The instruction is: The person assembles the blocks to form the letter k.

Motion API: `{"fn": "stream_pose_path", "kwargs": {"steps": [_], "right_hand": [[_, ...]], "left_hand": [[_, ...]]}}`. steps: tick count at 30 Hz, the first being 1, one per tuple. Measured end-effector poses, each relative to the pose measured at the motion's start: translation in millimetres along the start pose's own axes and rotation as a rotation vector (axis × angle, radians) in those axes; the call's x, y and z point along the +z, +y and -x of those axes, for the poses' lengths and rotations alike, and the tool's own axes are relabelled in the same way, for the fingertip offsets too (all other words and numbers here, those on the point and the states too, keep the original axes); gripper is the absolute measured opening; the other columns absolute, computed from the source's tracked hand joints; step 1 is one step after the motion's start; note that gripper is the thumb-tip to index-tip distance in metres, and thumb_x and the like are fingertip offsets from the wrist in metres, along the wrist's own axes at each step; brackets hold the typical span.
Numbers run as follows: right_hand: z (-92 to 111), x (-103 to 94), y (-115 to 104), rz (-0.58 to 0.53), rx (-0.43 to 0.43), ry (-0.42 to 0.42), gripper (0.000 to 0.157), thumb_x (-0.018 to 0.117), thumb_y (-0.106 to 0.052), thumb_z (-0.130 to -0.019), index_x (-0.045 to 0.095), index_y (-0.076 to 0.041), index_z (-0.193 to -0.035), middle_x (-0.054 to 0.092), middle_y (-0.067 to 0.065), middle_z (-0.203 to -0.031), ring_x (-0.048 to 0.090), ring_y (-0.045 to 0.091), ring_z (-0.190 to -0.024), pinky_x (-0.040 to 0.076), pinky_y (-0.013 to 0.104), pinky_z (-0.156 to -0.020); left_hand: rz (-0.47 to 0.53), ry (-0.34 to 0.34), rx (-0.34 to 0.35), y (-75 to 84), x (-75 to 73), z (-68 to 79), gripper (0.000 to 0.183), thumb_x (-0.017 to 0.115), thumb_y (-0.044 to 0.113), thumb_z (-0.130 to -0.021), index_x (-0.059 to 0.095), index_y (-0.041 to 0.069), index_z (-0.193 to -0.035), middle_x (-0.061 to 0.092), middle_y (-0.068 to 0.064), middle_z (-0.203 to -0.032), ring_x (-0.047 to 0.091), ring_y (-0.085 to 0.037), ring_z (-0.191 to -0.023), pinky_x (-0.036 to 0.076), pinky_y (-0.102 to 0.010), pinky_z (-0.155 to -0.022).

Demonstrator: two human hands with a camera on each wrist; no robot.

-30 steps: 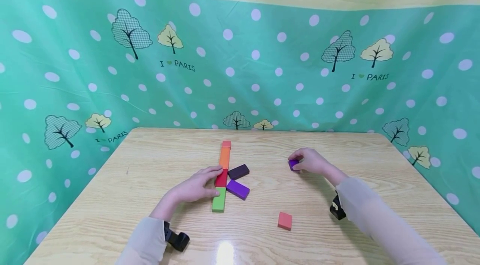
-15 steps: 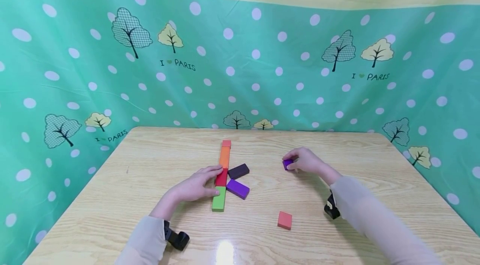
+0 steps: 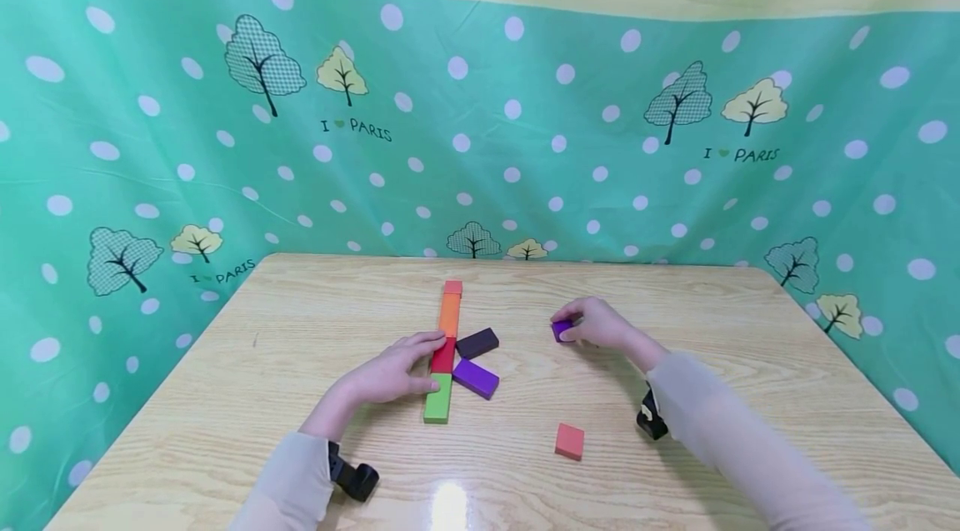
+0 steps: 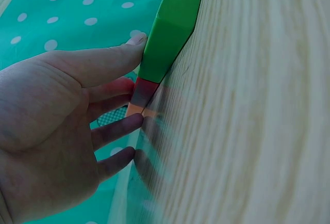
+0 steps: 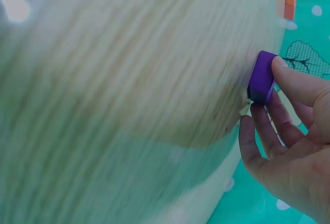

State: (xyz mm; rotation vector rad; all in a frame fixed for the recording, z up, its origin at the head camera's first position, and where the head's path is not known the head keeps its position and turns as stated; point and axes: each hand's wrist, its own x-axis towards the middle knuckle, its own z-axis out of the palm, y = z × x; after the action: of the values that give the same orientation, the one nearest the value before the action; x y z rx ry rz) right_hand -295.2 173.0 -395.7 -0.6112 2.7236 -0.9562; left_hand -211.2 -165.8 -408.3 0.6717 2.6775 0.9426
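In the head view, a line of blocks runs away from me: a green block (image 3: 437,402) nearest, then a red block (image 3: 442,358), an orange block (image 3: 449,314) and a small red-orange block (image 3: 453,287) at the far end. My left hand (image 3: 384,374) rests along its left side, thumb at the green block and index finger on the red one. The left wrist view shows those fingers (image 4: 118,131) spread and mostly straight. To the right, my right hand (image 3: 604,324) pinches a small purple block (image 5: 261,77) between thumb and fingertips, low over the wooden table (image 3: 337,289).
Just right of the line lie a black block (image 3: 477,344) and a larger purple block (image 3: 476,379), both askew. A flat red-orange block (image 3: 570,442) sits nearer me on the right. A green dotted curtain (image 3: 480,139) hangs behind the table.
My right hand has carried the small purple block leftward, closer to the line of blocks. My left hand has stayed where it was.
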Motion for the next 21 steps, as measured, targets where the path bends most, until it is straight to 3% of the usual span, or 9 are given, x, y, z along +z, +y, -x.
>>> {"fn": "stream_pose_path", "kwargs": {"steps": [21], "right_hand": [[-11, 16.8, -16, -0.002, -0.052, -0.01, 0.029, 0.069, -0.006, -0.077, 0.067, -0.006, -0.106, 0.064, 0.011, -0.107, 0.056, 0.025, -0.101, 0.045, 0.041, -0.089]], "left_hand": [[0.002, -0.006, 0.007, 0.7, -0.1, 0.3, 0.069, 0.065, 0.028, -0.083, 0.034, 0.006, -0.14, 0.03, -0.011, -0.146, 0.022, -0.035, -0.135, 0.023, -0.052, -0.107]]}}
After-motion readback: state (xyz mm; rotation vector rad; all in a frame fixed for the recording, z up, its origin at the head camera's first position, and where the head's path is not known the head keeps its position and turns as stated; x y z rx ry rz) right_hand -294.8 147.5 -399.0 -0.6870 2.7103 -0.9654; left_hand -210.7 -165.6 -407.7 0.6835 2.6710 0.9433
